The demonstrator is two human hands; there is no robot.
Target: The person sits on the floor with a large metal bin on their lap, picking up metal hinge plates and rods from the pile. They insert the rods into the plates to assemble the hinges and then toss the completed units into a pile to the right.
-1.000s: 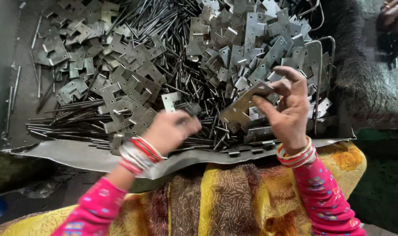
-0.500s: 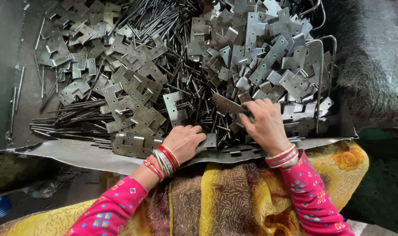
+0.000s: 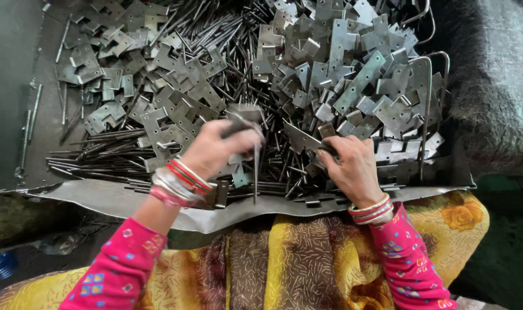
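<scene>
A thin metal pin (image 3: 255,172) is pinched upright in the left hand (image 3: 218,150), along with a flat hinge plate (image 3: 242,112), above the near edge of the metal sheet (image 3: 118,198). A second hinge plate (image 3: 300,138) is gripped in the closed right hand (image 3: 353,169), just right of the pin. Heaps of plates (image 3: 353,74) and loose pins (image 3: 100,155) are spread farther back on the sheet.

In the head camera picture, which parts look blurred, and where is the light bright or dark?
Head view: the left hand and the thin metal pin it holds are smeared by motion; the right hand is sharper. The metal hinge plates catch soft light from above, without hard glare. The left edge and right side are dim, and the picture's edges bend slightly.
</scene>
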